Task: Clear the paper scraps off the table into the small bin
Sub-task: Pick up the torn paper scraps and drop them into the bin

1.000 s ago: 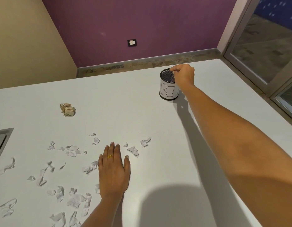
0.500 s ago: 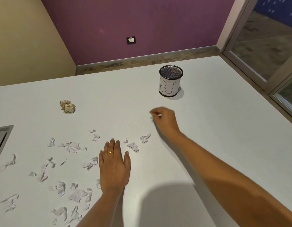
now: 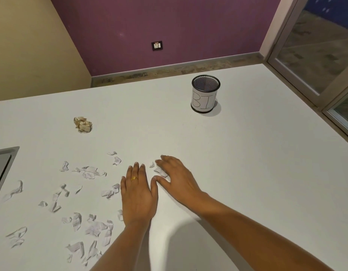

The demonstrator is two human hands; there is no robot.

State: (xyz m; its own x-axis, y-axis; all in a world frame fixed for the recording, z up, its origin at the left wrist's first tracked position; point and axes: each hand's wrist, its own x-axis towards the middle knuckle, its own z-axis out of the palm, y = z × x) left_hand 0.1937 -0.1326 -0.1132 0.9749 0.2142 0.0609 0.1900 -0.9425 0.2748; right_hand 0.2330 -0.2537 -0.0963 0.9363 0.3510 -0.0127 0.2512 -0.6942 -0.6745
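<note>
The small bin [image 3: 205, 94], a black mesh cup with a white label reading "BI", stands upright at the far right of the white table [image 3: 247, 173]. Several torn white paper scraps [image 3: 91, 172] lie scattered over the near left of the table. My left hand [image 3: 139, 194] rests flat on the table, fingers together, a gold ring on one finger. My right hand [image 3: 177, 177] lies just to its right with fingers spread over two small scraps [image 3: 159, 170], touching them but not closed on them.
A crumpled beige paper ball [image 3: 82, 124] sits at the middle left. A grey recessed panel [image 3: 3, 165] is set in the table at the left edge. A glass door frame [image 3: 306, 75] runs along the right, purple wall behind.
My right hand left the bin's rim, drew back across the table toward me and now lies spread over the scraps beside my left hand. My left hand stayed flat.
</note>
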